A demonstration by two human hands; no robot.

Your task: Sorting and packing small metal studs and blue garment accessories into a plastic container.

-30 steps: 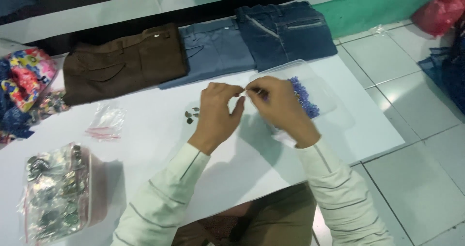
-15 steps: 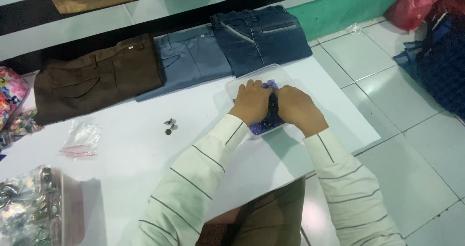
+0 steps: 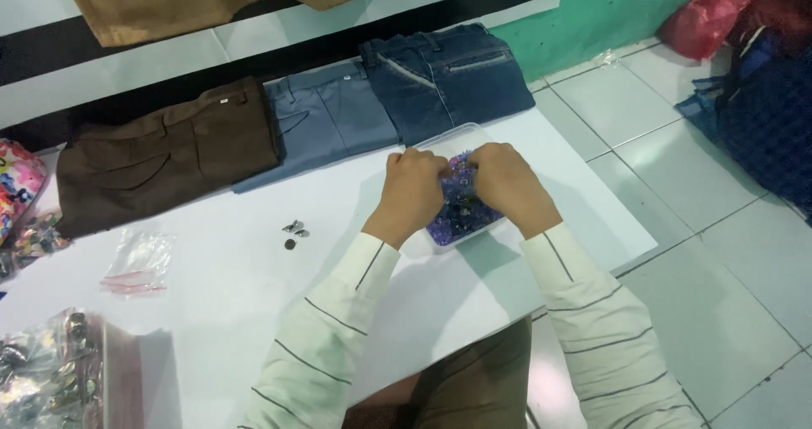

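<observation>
We see both hands over a clear box (image 3: 499,137) of small purple and dark pieces (image 3: 457,213) on the white table (image 3: 254,285), in front of the dark jeans (image 3: 448,78). The left hand (image 3: 412,191) is curled, fingers bent down into the pieces; the right hand (image 3: 507,184) is curled the same way beside it, fingertips meeting the left's over the box. Whether either pinches a piece we cannot tell. A few metal studs (image 3: 293,231) lie on the table left of the hands, well apart. Grey trousers (image 3: 326,125) and brown trousers (image 3: 161,154) lie folded along the far edge.
</observation>
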